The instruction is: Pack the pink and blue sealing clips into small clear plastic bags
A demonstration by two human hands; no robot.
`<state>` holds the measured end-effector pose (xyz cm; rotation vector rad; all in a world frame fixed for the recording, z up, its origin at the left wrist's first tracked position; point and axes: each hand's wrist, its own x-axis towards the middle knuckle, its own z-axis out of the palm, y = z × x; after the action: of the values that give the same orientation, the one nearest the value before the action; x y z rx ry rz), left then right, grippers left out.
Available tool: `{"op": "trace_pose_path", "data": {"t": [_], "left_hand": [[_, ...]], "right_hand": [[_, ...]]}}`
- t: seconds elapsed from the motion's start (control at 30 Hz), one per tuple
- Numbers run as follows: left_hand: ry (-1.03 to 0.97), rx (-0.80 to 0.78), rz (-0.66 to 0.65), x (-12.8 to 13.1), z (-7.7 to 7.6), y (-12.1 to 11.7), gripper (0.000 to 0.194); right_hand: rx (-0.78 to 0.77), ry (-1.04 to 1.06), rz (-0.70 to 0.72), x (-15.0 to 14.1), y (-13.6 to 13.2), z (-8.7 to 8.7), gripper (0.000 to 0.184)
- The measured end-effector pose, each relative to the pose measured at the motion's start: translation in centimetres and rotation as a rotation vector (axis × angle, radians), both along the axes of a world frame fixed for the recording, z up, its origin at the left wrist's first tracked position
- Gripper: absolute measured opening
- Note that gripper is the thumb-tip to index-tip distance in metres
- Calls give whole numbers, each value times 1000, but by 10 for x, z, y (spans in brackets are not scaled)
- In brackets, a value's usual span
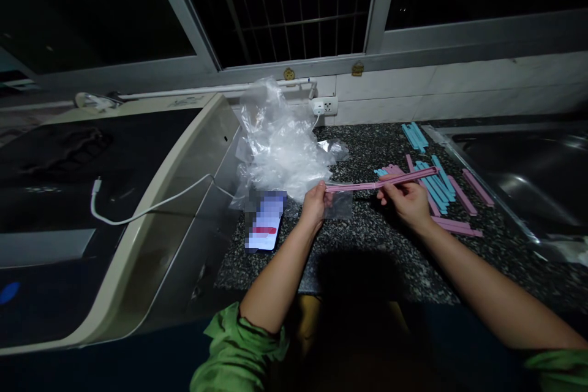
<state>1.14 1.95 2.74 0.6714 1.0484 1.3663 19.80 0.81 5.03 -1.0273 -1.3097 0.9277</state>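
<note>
My left hand (315, 202) is closed, pinching the left end of a long pink plastic clip (362, 185) together with the top edge of a small clear plastic bag (339, 203) that hangs under it. My right hand (407, 199) is closed on the clip further right, where its two pink arms spread apart toward the far end (427, 173). Both hands hover just above the speckled dark countertop (367, 239).
Several loose pink and blue clips (441, 190) lie on the counter to the right, beside a steel sink (528, 171). A heap of crumpled clear plastic bags (280, 141) sits behind a phone (265, 220). A stove (92, 196) with a white cable (147, 205) stands left.
</note>
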Motion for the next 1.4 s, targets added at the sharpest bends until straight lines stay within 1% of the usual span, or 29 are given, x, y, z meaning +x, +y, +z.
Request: {"op": "trace_pose_path", "data": {"t": [0.23,0.4,0.57,0.77,0.87,0.97,1.13,1.3,1.4], "left_hand": [[-14,-19,18,0,5,-2,45],[-29,-22,18,0,6,-3,43],[-40,-18,25,0,6,-3,42],[17,-34,17,0,7,-3,42],[60,-10,8,-1,6,-3,43],[49,14,6,-3,5,-3,42],[-33,78,-33,-5,7,-5,36],[15,110,-69,-5,8,-6,33],[22,120,-89,-4,9,-8,33]], "right_hand": [[2,25,64,1,1,-1,40],[-13,35,107,3,2,-4,39],[-44,37,118,2,2,-4,37],[-12,9,82,2,3,-5,29],[-18,8,80,2,4,-7,27],[-33,20,64,2,4,-8,27],[-32,12,14,1,3,-6,28],[2,64,-58,4,5,-7,29],[33,93,-114,7,8,-8,26]]}}
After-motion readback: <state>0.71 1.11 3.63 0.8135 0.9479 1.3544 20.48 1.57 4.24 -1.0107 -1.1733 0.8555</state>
